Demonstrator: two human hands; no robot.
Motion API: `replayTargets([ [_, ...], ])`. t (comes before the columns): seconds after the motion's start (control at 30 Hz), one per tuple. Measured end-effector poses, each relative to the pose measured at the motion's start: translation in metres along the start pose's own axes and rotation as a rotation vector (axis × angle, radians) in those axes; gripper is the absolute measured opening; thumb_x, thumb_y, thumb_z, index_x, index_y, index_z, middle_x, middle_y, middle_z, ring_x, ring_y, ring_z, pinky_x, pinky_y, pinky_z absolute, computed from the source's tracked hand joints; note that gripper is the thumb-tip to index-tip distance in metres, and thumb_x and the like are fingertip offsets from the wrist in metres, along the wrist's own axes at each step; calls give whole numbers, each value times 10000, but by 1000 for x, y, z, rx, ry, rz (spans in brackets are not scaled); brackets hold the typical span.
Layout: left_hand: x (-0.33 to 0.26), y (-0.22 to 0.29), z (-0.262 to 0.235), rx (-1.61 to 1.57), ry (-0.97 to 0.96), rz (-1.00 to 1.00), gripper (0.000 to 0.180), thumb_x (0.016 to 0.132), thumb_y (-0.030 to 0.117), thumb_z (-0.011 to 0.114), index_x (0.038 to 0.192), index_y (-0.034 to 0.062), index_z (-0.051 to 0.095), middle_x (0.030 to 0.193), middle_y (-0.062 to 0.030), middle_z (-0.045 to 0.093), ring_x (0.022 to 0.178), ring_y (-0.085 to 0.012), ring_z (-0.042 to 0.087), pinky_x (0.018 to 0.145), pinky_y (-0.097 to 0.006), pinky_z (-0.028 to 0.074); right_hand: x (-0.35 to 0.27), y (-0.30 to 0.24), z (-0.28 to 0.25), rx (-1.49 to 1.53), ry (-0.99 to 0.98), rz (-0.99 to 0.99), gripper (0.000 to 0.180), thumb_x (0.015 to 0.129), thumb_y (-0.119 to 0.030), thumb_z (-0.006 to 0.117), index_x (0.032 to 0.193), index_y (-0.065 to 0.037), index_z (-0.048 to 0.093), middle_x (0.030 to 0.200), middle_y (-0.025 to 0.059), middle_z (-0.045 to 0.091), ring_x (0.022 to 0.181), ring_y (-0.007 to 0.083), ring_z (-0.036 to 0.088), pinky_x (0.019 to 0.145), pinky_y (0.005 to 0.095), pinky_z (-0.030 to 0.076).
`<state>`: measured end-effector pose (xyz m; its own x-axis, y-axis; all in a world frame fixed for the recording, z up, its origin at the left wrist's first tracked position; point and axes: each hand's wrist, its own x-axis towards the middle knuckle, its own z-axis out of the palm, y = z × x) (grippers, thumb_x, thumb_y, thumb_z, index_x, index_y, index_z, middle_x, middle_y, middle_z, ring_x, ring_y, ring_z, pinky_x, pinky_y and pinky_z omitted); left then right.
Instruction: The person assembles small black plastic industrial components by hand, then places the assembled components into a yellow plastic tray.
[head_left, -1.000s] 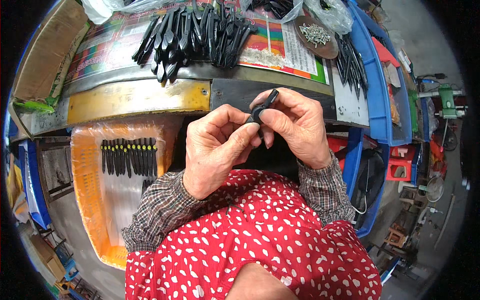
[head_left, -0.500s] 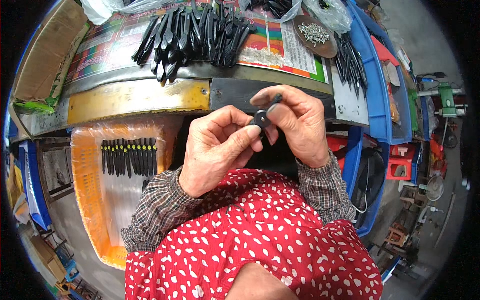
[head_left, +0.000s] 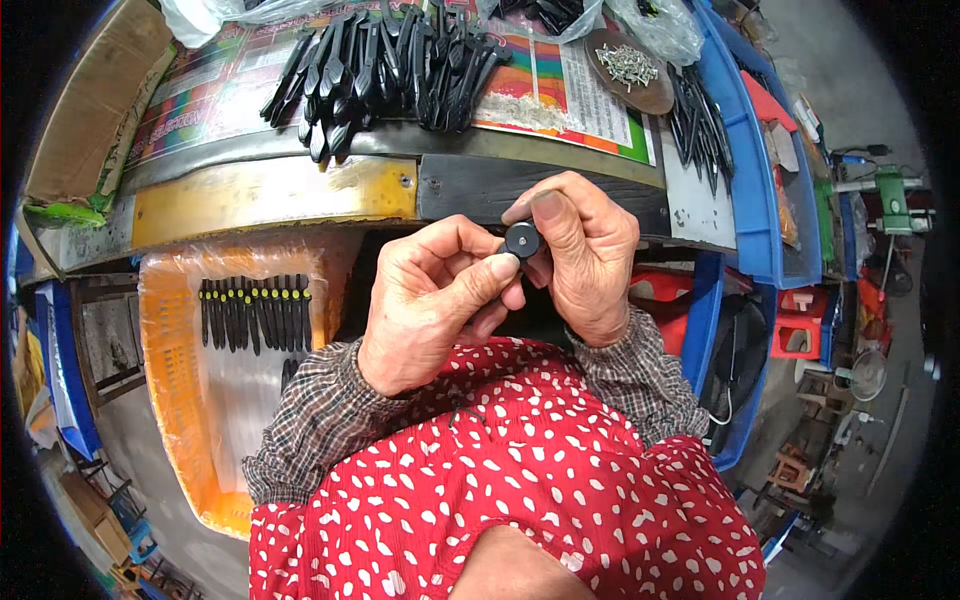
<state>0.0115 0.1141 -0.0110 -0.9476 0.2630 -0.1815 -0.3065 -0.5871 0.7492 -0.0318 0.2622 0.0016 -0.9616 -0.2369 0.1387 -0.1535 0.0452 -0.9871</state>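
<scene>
Between my two hands is a small black round part (head_left: pixel 522 240) with a silver dot at its centre, its flat face turned up. My left hand (head_left: pixel 435 300) is closed, with thumb and forefinger pinching the part's left edge. My right hand (head_left: pixel 585 255) is closed on its right side, the thumb raised over curled fingers; what lies under those fingers is hidden. Beyond my hands, many slim black handle-like pieces (head_left: pixel 385 75) lie heaped on the bench (head_left: pixel 280 200). A round dish (head_left: pixel 655 95) of small silver rivets or screws (head_left: pixel 628 66) sits at the far right.
On the left, an orange basket (head_left: pixel 165 370) lined with clear plastic holds a row of black pieces with yellow-green dots (head_left: pixel 257 310). More slim black pieces (head_left: pixel 703 125) lie beside the blue bin (head_left: pixel 745 160) at right. A cardboard box (head_left: pixel 95 110) stands far left.
My right hand has come slightly left and lower against the round part. The small dark piece seen at its fingertips is out of sight now, and the part's face looks fuller and rounder.
</scene>
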Motion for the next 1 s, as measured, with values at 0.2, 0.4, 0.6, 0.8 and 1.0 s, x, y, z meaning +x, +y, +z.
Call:
replayTargets([
  [0.2,-2,-2,2,27,32,0,64,878,69,591,891,20,551,693,-80,615,463,-71,464,387,-179,306,8,-5,-13,181,-217,123,248,932,-225,548,837,-3,607,636,-19,545,452,12,429,381,166,309],
  [0.4,0,0,-1,61,33,58,61,879,63,589,900,22,549,700,-73,618,468,-62,465,388,-178,311,6,-7,-12,180,-184,122,203,911,-198,581,919,2,615,683,-13,572,506,14,472,421,157,366],
  [0.6,-1,-5,-1,114,38,111,55,878,55,587,902,22,550,720,-69,626,485,-52,472,400,-166,320,3,-16,-12,31,-212,224,120,857,-80,604,947,-3,587,749,-5,583,560,18,499,469,161,416],
  [0.8,0,-5,-1,99,39,114,54,878,58,587,907,25,555,720,-61,626,495,-49,473,402,-163,321,3,-15,-11,35,-212,209,119,859,-73,591,954,-2,584,749,-9,578,566,19,503,467,170,417],
  [1.0,0,2,0,109,39,71,75,880,73,593,910,16,553,709,-69,620,477,-52,461,395,-168,311,6,-11,-16,83,-218,112,192,886,-151,608,1001,2,595,715,-19,569,541,15,480,451,165,377],
])
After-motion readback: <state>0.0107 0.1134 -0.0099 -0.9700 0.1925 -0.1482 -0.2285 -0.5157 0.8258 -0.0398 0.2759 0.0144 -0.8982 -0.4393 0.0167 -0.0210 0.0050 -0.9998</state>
